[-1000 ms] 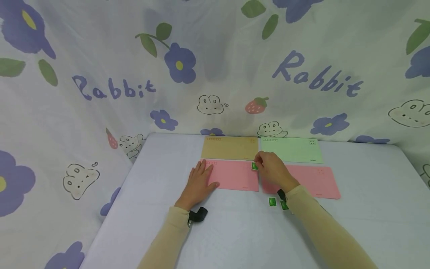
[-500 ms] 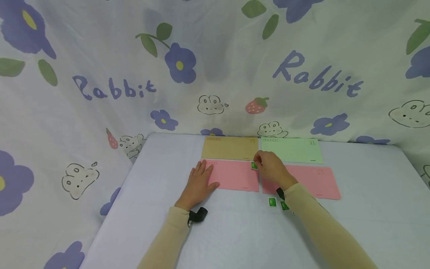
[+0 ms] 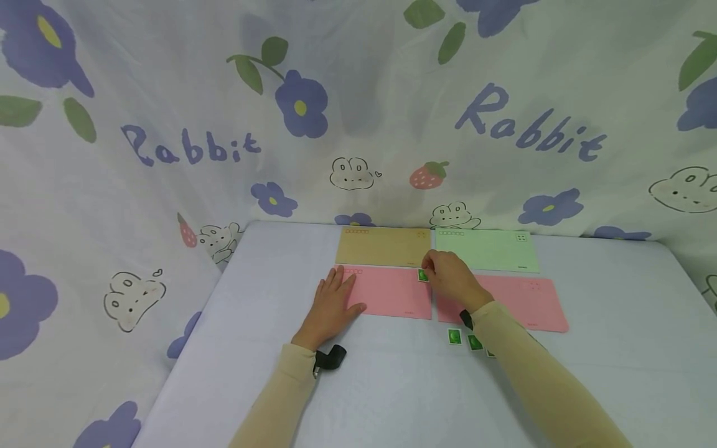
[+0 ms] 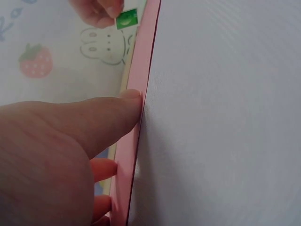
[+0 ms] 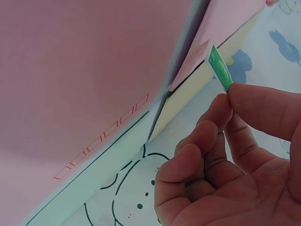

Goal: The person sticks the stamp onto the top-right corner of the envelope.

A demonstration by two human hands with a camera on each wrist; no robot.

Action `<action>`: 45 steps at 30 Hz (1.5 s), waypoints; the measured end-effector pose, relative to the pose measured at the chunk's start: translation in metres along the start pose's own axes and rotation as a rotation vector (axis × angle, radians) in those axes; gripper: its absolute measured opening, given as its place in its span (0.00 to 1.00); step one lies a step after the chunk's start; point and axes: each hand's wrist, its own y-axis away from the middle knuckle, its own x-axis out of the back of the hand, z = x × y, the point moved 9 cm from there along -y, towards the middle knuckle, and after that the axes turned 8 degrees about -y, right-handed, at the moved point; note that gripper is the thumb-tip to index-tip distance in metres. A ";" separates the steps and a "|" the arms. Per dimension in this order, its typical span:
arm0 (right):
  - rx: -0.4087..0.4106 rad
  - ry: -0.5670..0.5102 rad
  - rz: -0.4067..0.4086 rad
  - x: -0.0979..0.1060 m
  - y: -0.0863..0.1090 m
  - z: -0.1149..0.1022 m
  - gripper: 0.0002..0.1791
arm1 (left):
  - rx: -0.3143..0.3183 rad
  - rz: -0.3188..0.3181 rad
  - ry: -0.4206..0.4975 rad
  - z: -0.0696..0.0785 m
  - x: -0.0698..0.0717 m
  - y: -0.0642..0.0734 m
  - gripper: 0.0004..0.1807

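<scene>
A pink envelope [image 3: 392, 300] lies flat on the table, and my left hand [image 3: 329, 308] rests on its left end with fingers spread. In the left wrist view, the thumb [image 4: 113, 115] lies along the envelope's near edge. Between the thumb and index finger of my right hand [image 3: 455, 280] is a small green postage stamp [image 5: 219, 69], pinched by one end. That hand hovers at the envelope's upper right corner; the stamp looks slightly raised and tilted in the right wrist view. Whether it touches the paper I cannot tell.
A second pink envelope [image 3: 532, 305] lies to the right, partly under my right forearm. Behind are a brown envelope [image 3: 381, 249] and a pale green envelope [image 3: 487, 252]. Loose green stamps [image 3: 455, 336] lie in front, one partly hidden by the right sleeve [image 3: 526, 361].
My right hand, with the stamp pinched in it, has shifted very slightly left and away from me. More of the loose stamp beside the sleeve shows. The left hand stays in place.
</scene>
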 end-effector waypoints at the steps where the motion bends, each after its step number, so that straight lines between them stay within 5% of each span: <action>1: -0.002 0.000 -0.003 0.000 0.000 0.000 0.04 | 0.001 -0.002 0.001 0.000 0.000 0.000 0.39; 45: -0.013 0.054 -0.057 -0.009 -0.011 0.006 0.05 | 0.005 0.000 0.013 -0.002 -0.001 0.001 0.39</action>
